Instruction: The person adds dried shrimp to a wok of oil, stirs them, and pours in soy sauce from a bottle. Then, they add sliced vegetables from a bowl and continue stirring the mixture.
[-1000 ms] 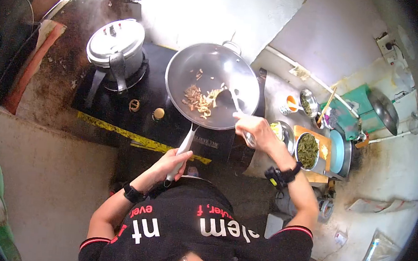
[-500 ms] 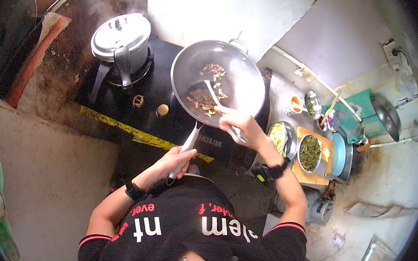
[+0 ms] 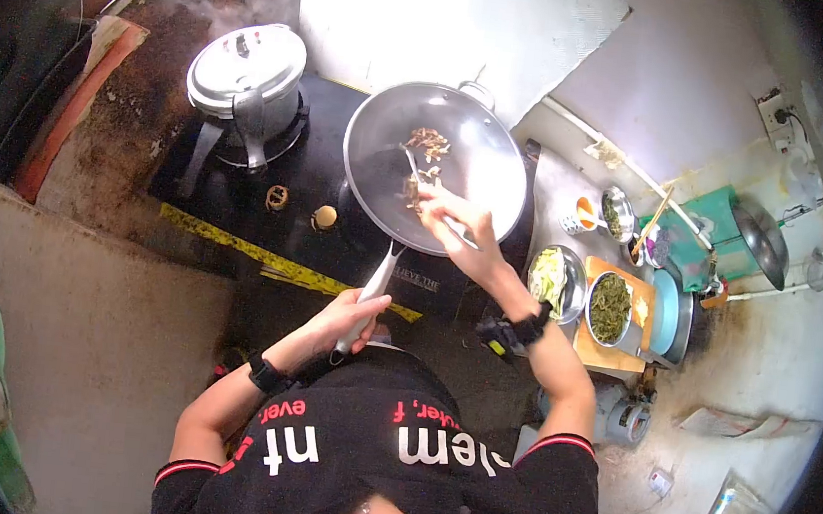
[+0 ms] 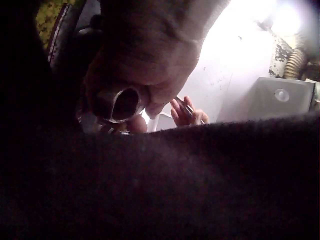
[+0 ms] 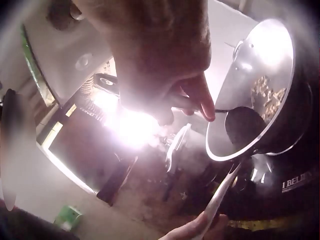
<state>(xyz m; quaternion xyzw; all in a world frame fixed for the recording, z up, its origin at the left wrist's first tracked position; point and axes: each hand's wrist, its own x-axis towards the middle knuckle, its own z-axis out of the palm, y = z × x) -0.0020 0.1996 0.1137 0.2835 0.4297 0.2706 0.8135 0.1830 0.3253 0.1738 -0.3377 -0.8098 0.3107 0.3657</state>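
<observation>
A grey wok (image 3: 374,149) sits on the black stove. My left hand (image 3: 341,320) grips its white handle (image 3: 382,276), and in the left wrist view those fingers wrap round the handle's end. In my right hand (image 3: 459,230), over the wok's near right side, is a long-handled spatula (image 3: 412,161). Its dark blade (image 5: 245,127) is down inside the wok, as the right wrist view shows. Browned strips of food (image 3: 428,143) lie around the middle of the wok, some at the blade, partly hidden by the hand.
Left of the wok, a lidded pressure cooker (image 3: 246,73) stands on the other burner with steam about it. To the right are a bowl of dark greens (image 3: 611,308) on a cutting board (image 3: 600,353), a bowl of pale cut vegetable (image 3: 548,278) and an orange cup (image 3: 586,212).
My right hand has moved the spatula leftward across the wok. The food, earlier in one heap, is now split into a farther and a nearer pile. My left hand keeps its grip.
</observation>
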